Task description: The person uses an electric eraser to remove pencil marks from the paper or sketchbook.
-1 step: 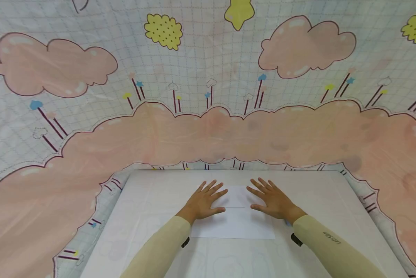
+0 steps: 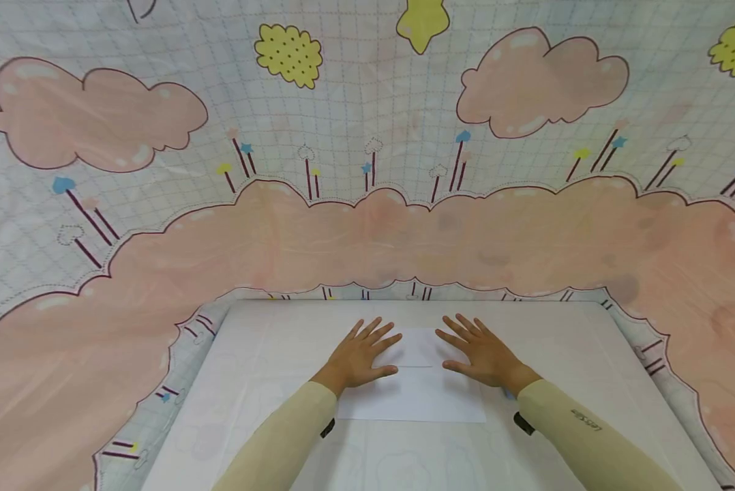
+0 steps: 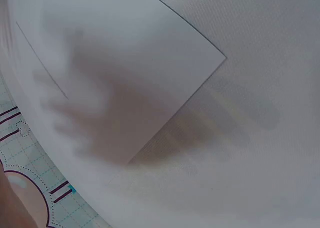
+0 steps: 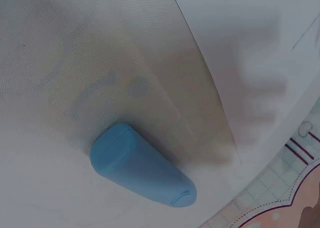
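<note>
A white sheet of paper point(image 2: 413, 399) lies flat, with a short thin dark line point(image 2: 416, 367) drawn across it. My left hand point(image 2: 356, 360) is held over the sheet's left side, fingers spread and holding nothing. Over the right edge is my right hand point(image 2: 483, 356), its fingers also spread and free of any object. Both hands cast soft shadows on the paper in the wrist views. Beside the sheet, under my right wrist, lies a small blue plastic object point(image 4: 142, 165), tapered with rounded ends; the head view shows only a sliver of it.
The white-covered table point(image 2: 269, 382) carries faint printed shapes. Behind it and along its sides hangs a cloth point(image 2: 367, 239) printed with pink clouds and stars. A black band point(image 2: 523, 423) shows under the right sleeve, and another point(image 2: 327, 428) under the left.
</note>
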The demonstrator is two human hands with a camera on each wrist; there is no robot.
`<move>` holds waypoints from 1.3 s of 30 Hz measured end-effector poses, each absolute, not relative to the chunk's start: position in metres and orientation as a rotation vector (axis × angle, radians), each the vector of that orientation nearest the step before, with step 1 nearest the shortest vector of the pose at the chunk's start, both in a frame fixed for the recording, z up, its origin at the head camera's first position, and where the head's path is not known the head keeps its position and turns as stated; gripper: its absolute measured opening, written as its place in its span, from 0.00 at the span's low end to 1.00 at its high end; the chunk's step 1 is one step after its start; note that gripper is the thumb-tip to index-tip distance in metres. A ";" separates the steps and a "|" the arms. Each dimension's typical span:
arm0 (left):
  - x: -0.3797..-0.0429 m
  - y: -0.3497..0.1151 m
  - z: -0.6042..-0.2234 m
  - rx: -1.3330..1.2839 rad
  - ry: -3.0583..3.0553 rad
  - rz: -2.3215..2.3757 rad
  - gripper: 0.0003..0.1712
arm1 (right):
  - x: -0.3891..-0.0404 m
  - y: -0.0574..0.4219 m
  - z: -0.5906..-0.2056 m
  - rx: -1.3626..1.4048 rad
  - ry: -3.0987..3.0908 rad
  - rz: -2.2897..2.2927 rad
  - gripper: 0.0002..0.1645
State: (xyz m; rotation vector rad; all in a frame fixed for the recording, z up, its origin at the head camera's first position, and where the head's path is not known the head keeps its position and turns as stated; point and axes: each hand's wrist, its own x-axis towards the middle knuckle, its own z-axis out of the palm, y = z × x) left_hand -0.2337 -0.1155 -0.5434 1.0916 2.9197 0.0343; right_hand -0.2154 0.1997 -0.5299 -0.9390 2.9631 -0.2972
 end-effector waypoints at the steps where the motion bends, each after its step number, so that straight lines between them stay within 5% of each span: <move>1: -0.234 -0.116 -0.543 1.089 2.927 0.046 0.43 | -0.216 0.200 -0.530 -0.938 2.974 -0.293 0.42; 21: -0.218 -0.147 -0.574 0.692 3.030 0.319 0.46 | -0.185 0.251 -0.566 0.006 3.145 -0.799 0.31; 39: -0.198 -0.151 -0.600 0.652 3.000 0.480 0.49 | -0.168 0.250 -0.592 0.226 3.026 -1.058 0.29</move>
